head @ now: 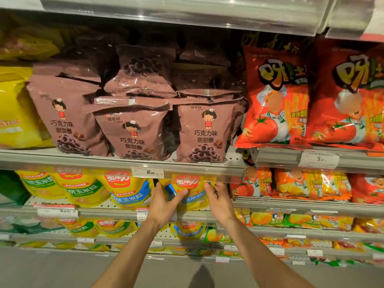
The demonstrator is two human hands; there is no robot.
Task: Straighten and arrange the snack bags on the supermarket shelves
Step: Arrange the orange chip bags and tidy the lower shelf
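A yellow and blue corn snack bag (192, 196) stands on the second shelf, under the price rail. My left hand (165, 201) grips its left side, thumb across the front. Its right edge is held by my right hand (220, 202), fingers curled behind it. More yellow corn bags (124, 190) stand in a row to its left. On the shelf above, three brown chocolate ring bags (135, 129) stand in front, the left one leaning, with more stacked behind them.
Red tomato crisp bags (276, 100) fill the upper right shelf, orange ones (311, 183) the shelf below it. Yellow bags (14, 113) sit at far left. A clear price rail (147, 172) juts out just above my hands. Lower shelves hold more snacks.
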